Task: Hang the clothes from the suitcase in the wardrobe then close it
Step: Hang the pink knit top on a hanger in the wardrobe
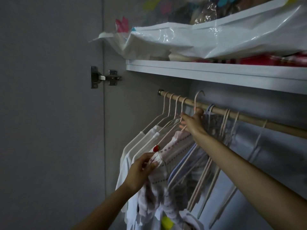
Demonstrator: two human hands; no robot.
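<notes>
- The right hand (192, 122) holds the neck of a pale pink hanger (197, 100), fingers wrapped round it, hook just above the round wooden rail (216, 112).
- The left hand (141, 171) pinches the white patterned top (174, 151) hanging on it, among other hung clothes.

Your garment (172, 151) is pale pink-white with rows of dark dots and a red spot at its nine o'clock. The hangers (167, 113) are cream, the rail (249, 116) light wood, the shelf (216, 72) white.
</notes>
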